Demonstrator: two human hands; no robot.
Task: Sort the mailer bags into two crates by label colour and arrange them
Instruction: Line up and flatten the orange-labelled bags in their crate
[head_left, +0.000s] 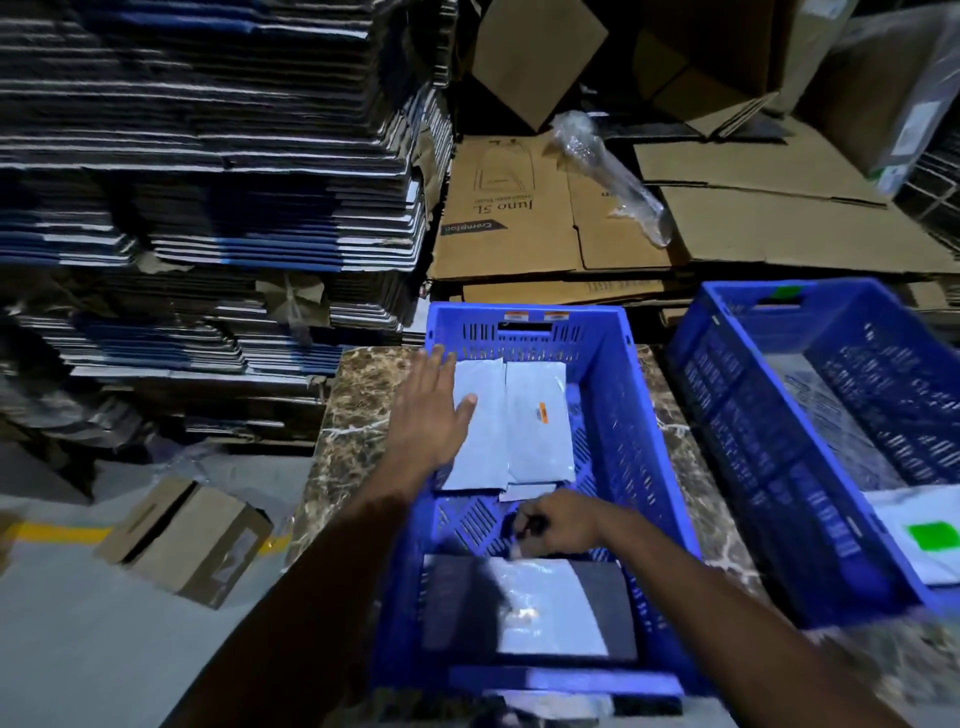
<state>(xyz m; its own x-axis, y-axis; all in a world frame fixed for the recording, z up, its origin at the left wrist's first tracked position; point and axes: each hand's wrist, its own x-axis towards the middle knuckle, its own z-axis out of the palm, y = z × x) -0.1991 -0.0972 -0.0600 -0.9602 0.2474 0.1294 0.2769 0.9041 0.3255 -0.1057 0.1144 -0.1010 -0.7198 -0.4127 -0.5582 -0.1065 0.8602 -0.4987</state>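
While the left hand (434, 410) is pressing flat on an orange-label bag (475, 426) at 12 o'clock in the near crate (644, 452), the right hand (558, 522), fingers curled on something I cannot make out, is risking nudging the row crooked.

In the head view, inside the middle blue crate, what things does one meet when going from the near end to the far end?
Dark mailer with a pale bag on it → right hand → two pale mailers side by side, left hand flat on the left one → far crate wall with orange stickers.
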